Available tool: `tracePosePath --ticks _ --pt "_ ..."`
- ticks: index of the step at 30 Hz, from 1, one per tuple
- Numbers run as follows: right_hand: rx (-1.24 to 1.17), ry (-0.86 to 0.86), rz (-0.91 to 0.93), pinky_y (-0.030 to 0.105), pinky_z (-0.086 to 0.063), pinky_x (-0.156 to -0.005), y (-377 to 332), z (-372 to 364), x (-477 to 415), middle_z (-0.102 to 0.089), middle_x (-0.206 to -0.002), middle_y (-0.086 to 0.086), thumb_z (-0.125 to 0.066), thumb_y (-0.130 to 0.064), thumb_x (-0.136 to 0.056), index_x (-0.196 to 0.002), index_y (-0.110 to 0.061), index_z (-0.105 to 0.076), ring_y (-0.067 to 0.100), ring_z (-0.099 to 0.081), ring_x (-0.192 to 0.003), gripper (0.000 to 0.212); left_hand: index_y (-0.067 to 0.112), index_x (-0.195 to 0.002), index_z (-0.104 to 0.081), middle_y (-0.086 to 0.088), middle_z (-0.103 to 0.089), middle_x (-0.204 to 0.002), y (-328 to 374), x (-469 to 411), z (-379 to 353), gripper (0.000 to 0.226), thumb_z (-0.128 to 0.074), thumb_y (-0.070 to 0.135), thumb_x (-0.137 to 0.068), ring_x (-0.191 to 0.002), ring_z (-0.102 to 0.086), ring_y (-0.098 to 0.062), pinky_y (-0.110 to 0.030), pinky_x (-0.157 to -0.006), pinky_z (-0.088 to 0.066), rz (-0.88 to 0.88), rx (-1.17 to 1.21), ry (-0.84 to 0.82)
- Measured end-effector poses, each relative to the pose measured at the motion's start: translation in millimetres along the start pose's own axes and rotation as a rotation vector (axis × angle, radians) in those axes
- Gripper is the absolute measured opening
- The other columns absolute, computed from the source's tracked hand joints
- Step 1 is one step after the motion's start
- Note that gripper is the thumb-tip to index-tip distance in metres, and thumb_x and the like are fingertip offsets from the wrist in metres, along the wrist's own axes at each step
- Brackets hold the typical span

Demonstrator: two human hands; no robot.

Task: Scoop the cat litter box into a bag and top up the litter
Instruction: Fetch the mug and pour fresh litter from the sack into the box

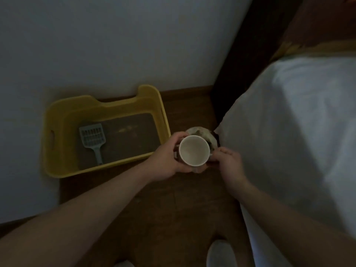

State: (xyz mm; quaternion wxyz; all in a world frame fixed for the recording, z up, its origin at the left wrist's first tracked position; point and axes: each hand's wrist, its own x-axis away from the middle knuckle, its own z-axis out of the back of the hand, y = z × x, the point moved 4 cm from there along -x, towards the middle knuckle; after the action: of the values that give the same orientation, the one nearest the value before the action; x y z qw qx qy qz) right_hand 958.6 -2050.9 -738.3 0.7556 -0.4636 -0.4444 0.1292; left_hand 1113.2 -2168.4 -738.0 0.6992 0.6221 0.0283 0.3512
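The left hand is gripping an empty white cup upright; the right hand is pinching the bag open, probably for dipping litter, right of the yellow litter box.

Litter box on floor, back edge against wall. Scoop in box, left half, on litter, handle toward near edge. Cup right of box's near right corner, between left hand and right hand. Behind cup, possibly bag, dim. Bed along right. Slipper at floor's near edge.
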Motion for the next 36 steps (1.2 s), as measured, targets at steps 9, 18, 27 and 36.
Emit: tracePosePath --ticks 9,18,27,36 --pt "0.026 0.103 0.118 0.024 -0.05 -0.052 92 -8 -77 -0.06 -0.071 0.014 -0.065 -0.003 -0.084 -0.066 -0.008 -0.059 0.022 -0.059 -0.068 0.02 0.049 -0.135 -0.029 0.019 -0.044 -0.136 -111 -80 -40 0.093 -0.089 0.023 -0.069 -0.127 -0.042 -0.004 -0.022 -0.096 -0.041 -0.088 -0.088 -0.043" --pt "0.163 0.157 0.157 0.028 -0.044 -0.059 107 16 -97 -0.062 -0.066 -0.002 -0.068 -0.02 -0.089 -0.07 -0.015 -0.06 0.008 -0.058 -0.063 0.021 0.042 -0.13 -0.047 0.028 -0.035 -0.116 -133 -70 -48 0.062 -0.077 0.02 -0.081 -0.114 -0.043 0.004 -0.013 -0.088 -0.039 -0.175 -0.388 0.36" --pt "0.413 0.092 0.335 0.011 -0.04 -0.044 99 10 -112 -0.062 -0.072 -0.008 -0.067 -0.03 -0.091 -0.075 -0.027 -0.058 -0.006 -0.058 -0.061 0.019 0.038 -0.125 -0.059 0.011 -0.04 -0.142 -145 -69 -39 0.036 -0.068 0.028 -0.091 -0.128 -0.043 -0.009 -0.035 -0.103 -0.048 -0.067 -0.303 0.381" --pt "1.029 0.084 0.759 0.026 -0.039 -0.054 93 -22 -104 -0.049 -0.065 -0.01 -0.065 -0.031 -0.089 -0.067 -0.026 -0.049 0.007 -0.047 -0.06 0.027 0.044 -0.123 -0.058 0.014 -0.052 -0.131 -146 -69 -35 0.042 -0.071 0.025 -0.088 -0.117 -0.054 -0.005 -0.03 -0.091 -0.055 -0.041 -0.163 0.316"
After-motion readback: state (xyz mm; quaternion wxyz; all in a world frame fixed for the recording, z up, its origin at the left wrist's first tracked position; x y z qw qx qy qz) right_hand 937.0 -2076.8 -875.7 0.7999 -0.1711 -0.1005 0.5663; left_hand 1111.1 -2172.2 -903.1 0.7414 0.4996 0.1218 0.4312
